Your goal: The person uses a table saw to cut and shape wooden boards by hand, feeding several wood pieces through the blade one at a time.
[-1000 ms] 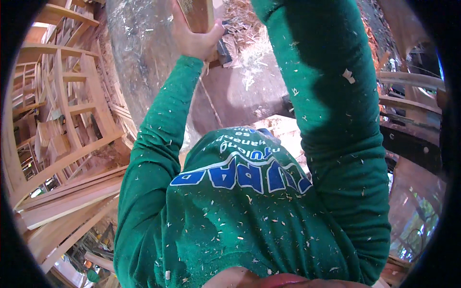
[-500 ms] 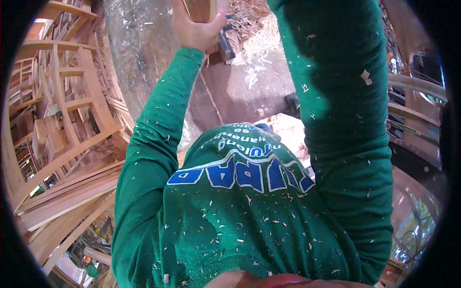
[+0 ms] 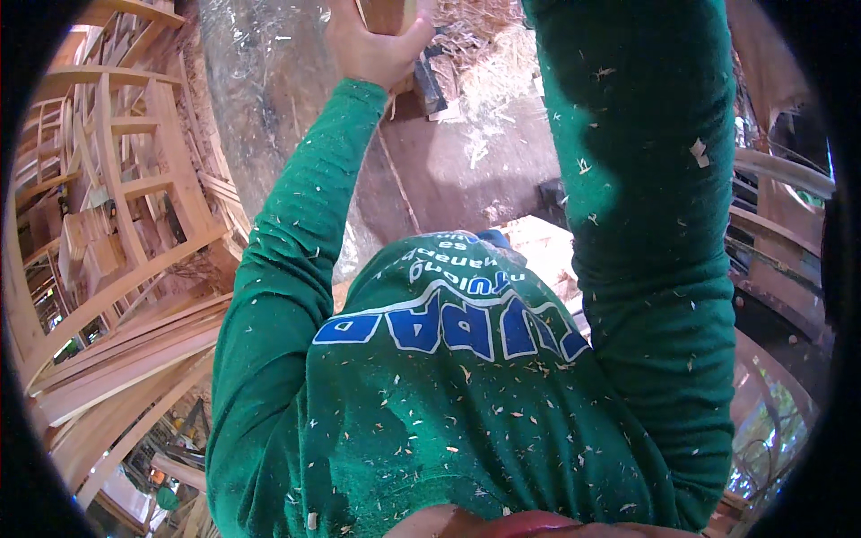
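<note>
Left hand [image 3: 381, 52]: sitting slightly higher in view than before, gripping wood [image 3: 387, 14] over the worktop [image 3: 457, 170].
Right hand: lying out of view; cannot tell its grip.
Worktop: carrying shavings [image 3: 484, 54].
Room: frames [image 3: 172, 134] standing leftward.

1. My shirt [image 3: 511, 439] is deep green and long-sleeved, flecked with pale wood shavings [image 3: 700, 152] over the chest and both arms.
2. Large blue letters [image 3: 461, 337] edged in white cross the front, upside down from where I look.
3. Beyond them curve rows of smaller print [image 3: 457, 269], mostly white with some blue.
4. My left sleeve [image 3: 296, 211] wrinkles around the elbow and ends in a green cuff [image 3: 362, 93].
5. My right sleeve [image 3: 650, 197] is green too, creased lower down.
6. My left hand [image 3: 378, 52] is bare.
</note>
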A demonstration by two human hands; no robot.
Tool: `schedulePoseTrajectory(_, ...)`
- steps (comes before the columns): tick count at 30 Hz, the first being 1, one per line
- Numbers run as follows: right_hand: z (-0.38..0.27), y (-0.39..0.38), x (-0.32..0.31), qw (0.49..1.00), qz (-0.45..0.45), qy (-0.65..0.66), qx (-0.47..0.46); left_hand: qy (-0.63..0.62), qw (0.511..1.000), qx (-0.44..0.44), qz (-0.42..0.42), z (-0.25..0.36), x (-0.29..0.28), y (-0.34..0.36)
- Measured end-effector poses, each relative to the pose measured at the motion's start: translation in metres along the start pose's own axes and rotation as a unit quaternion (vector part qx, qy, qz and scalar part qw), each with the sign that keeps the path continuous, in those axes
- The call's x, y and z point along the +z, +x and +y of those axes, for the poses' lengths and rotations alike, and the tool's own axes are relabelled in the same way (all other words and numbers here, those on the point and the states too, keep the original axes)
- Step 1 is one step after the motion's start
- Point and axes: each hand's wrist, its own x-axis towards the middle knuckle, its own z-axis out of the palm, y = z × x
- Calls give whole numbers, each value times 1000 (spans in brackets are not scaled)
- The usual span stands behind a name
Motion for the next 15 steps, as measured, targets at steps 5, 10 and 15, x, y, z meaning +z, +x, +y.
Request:
schedulePoseTrajectory(5,-3,7,1,1000,6,-6,2,-26,998,-46,-28,-7,5,6)
schedulePoseTrajectory(10,5,13,7,1000,2,0,3,-27,998,44,20,-16,8,16)
schedulePoseTrajectory(15,6,22,4,1000,9,-14,6,-64,997,39,6,-19,23,29)
